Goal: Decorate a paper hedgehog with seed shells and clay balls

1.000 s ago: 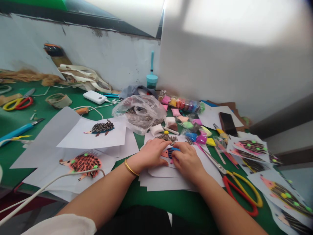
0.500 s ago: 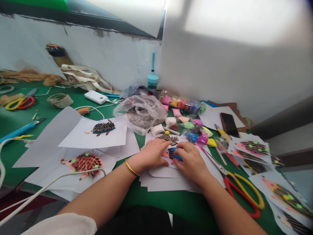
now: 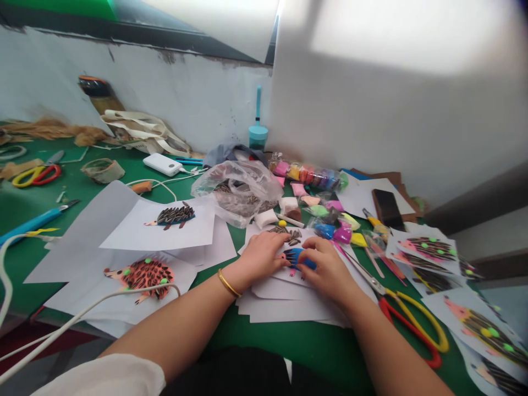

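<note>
A hedgehog figure with a blue clay body (image 3: 296, 257), pink face and dark striped seeds stuck in its back lies on white paper (image 3: 280, 308) in front of me. My left hand (image 3: 264, 256) lies flat at its left, fingers stretched over the paper by the loose sunflower seeds (image 3: 292, 236), thumb beside the figure's head. My right hand (image 3: 328, 269) is at the body's right side, thumb and fingers curled together in a pinch against the blue clay. Whatever is between those fingertips is too small to make out. The fingers cover the figure's right end.
Behind the paper stand an open plastic bag of seeds (image 3: 239, 198) and packets of coloured clay (image 3: 324, 230). Large scissors (image 3: 406, 316) lie at my right, near finished hedgehog sheets (image 3: 474, 324). More hedgehog pictures (image 3: 165, 239) lie left, with a white cable (image 3: 103, 301) across one.
My right hand has shifted slightly right, and the thumb and fingers bare more of the blue body. My left hand stays at nearly the same spot, its wrist slightly further right.
</note>
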Demonstrator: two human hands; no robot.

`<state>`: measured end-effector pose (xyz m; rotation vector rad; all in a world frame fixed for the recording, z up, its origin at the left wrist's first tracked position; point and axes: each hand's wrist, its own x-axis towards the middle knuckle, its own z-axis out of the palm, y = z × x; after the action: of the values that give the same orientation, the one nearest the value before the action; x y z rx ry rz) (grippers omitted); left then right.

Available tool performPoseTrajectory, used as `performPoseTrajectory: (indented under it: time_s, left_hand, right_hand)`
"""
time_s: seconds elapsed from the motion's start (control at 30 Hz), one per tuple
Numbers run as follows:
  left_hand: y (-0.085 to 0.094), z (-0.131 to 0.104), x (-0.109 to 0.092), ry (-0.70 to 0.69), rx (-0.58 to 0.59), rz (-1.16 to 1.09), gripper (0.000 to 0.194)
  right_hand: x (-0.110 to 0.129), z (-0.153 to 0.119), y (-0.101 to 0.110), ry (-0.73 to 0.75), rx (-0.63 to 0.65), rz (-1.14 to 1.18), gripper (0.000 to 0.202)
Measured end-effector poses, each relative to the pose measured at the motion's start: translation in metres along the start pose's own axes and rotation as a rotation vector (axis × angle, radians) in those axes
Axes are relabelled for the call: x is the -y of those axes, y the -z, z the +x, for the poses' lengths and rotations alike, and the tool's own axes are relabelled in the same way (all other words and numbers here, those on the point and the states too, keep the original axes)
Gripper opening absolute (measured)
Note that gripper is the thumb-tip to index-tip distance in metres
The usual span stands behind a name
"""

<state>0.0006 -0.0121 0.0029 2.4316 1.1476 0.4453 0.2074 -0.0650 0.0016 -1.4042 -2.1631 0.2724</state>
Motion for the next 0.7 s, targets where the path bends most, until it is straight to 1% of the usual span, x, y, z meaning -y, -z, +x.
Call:
performPoseTrajectory:
  time_s: [0.17, 0.3, 0.53, 0.7]
  left_hand:
    - [-0.001, 0.003, 0.001, 0.014, -0.003, -0.014, 0.059]
    - [-0.004, 0.004, 0.003, 0.018, -0.017, -0.019, 0.065]
    - [-0.001, 0.004, -0.001, 0.033, 0.002, -0.027, 0.059]
    - [-0.001, 0.004, -0.001, 0.035, 0.001, -0.024, 0.060]
  right_hand:
    - [-0.008, 0.000, -0.002, -0.070, 0.015, 0.082, 0.005]
    - [-0.012, 0.001, -0.007, -0.089, 0.010, 0.094, 0.005]
    - [-0.013, 0.002, -0.009, -0.097, 0.027, 0.102, 0.007]
    - [-0.014, 0.002, -0.009, -0.080, 0.035, 0.091, 0.008]
